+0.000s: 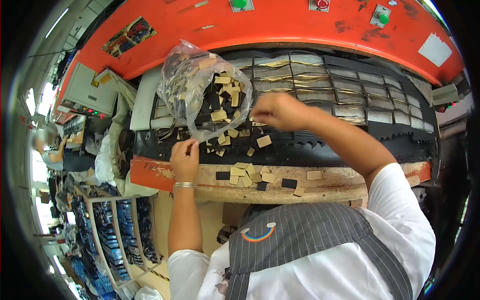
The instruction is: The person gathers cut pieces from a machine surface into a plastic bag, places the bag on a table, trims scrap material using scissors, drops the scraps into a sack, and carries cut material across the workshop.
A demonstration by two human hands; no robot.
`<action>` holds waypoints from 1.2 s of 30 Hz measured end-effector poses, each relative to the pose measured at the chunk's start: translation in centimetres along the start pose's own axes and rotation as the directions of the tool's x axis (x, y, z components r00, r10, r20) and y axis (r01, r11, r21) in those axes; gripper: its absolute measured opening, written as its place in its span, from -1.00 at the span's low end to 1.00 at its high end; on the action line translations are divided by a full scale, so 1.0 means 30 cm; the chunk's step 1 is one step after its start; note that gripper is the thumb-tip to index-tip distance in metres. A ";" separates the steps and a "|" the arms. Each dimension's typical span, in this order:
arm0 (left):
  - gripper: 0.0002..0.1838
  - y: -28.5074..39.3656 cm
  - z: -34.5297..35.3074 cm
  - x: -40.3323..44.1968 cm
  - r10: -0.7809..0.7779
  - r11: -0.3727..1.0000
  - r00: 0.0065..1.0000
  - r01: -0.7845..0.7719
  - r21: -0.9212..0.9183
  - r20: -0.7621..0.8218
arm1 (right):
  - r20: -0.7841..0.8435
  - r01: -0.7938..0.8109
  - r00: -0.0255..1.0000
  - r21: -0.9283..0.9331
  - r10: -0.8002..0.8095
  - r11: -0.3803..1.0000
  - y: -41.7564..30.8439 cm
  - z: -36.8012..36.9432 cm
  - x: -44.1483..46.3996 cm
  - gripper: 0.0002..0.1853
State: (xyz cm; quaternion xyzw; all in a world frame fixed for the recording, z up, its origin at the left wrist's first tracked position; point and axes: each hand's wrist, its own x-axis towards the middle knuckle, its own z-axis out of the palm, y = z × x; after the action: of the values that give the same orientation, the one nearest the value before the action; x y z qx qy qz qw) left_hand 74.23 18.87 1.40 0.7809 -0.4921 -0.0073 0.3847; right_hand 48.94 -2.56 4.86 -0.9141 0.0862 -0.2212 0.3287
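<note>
A clear plastic bag (172,95) lies on its side on the machine bed, its mouth turned toward me. Inside and spilling out are many small black and tan rectangular pieces (219,115). My left hand (185,156) pinches the near rim of the bag. Just right of the bag's mouth, my right hand (280,111) hovers with fingers curled together; what they hold, if anything, is hidden. More loose pieces (263,141) lie below the bag, and a small group of tan and black pieces (242,172) rests on the wooden front ledge.
Behind the right hand, a black sheet with a grid of cut openings (310,75) covers the bed. The orange machine housing (280,22) with push buttons runs along the back. A rack of dark and blue stacks (117,235) stands lower left; another person (57,155) is at far left.
</note>
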 end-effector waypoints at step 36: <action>-0.61 -0.087 0.168 0.100 0.259 0.961 0.851 -0.274 -0.034 0.456 | 0.056 -0.294 0.936 -0.423 0.349 0.857 -0.116 0.339 -0.109 -0.42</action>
State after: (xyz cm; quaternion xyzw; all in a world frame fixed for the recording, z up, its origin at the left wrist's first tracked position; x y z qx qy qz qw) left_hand 75.81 14.12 -2.63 0.6874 -0.6721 -0.1291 0.2431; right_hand 50.79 6.83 -1.04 -0.9474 0.2605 -0.0800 0.1676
